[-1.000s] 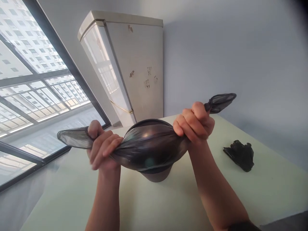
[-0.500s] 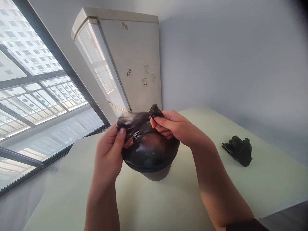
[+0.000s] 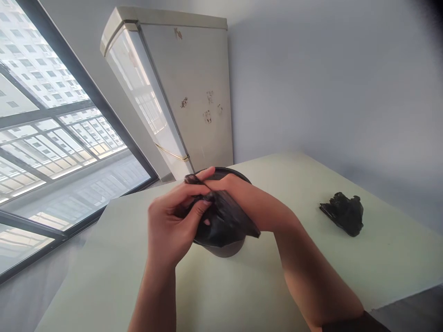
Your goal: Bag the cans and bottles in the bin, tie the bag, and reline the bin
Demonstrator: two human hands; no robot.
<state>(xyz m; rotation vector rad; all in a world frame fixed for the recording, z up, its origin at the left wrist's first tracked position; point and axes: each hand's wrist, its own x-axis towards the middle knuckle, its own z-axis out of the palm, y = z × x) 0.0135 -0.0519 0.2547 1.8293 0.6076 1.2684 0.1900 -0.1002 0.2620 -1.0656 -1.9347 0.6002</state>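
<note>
A thin black plastic bag [image 3: 226, 219] is bunched between my hands above a dark round bin [image 3: 226, 251]. My left hand [image 3: 175, 216] pinches the gathered plastic between thumb and fingers. Crossing in front of the bin's opening, my right hand [image 3: 221, 184] meets the left and grips the bunched bag; its fingers are largely hidden. A loose corner of the bag hangs toward the lower right, under the right wrist. The far part of the bin's black rim shows behind my hands.
Another crumpled black bag [image 3: 344, 214] lies on the right of the pale green table [image 3: 270, 281]. Beyond the table stands a white refrigerator [image 3: 197, 69] with worn marks on its side. A large window [image 3: 44, 110] is at the left, a grey wall [image 3: 328, 92] at the right.
The bag was stretched across the bin's top between both hands; now it is bunched together. My right hand has moved left to meet my left hand, and the far rim has come into view.
</note>
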